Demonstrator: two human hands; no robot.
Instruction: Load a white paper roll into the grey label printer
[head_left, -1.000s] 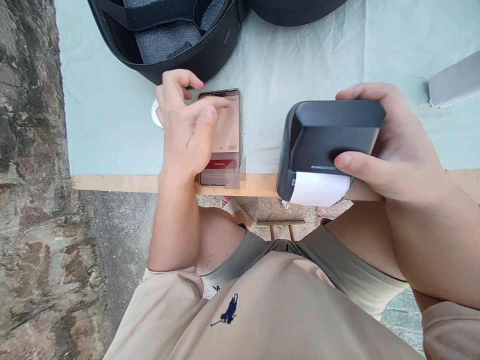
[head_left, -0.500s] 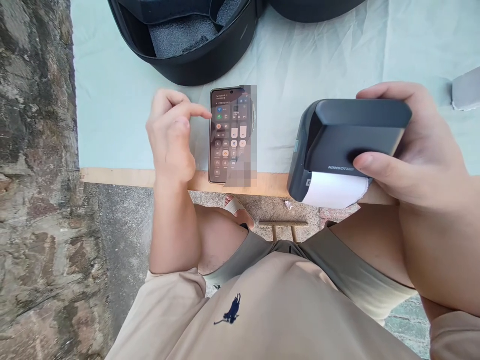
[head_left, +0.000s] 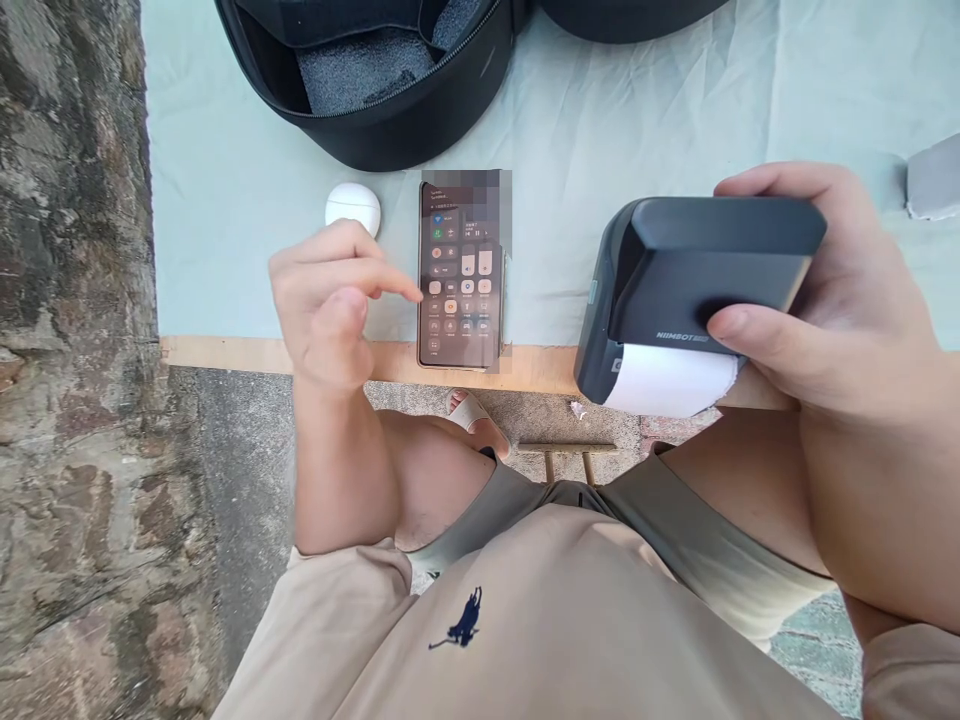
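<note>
A smartphone (head_left: 459, 300) lies face up at the table's near edge, its screen showing a panel of round icons and two sliders; its upper right part is blurred out. My left hand (head_left: 330, 300) is beside it, index finger stretched to the screen's left edge, the other fingers loosely curled around nothing. Whether the fingertip touches the glass I cannot tell. In my right hand (head_left: 817, 300) is a dark label printer (head_left: 705, 280) marked NIIMBOT, thumb on top and fingers round its far side. A strip of white label paper (head_left: 671, 380) sticks out of its near side.
A white rounded case (head_left: 352, 208) stands just beyond my left hand, partly covered by it. An open black zippered case (head_left: 420, 120) with grey foam lies farther back, beside another black part (head_left: 637, 20). A grey object (head_left: 934, 180) is at the far right. A stone wall (head_left: 75, 350) borders the left.
My left hand has moved left and toward me, its fingertip now lower along the phone, uncovering the white case. One more icon at the screen's left is lit. The printer stays nearly still.
</note>
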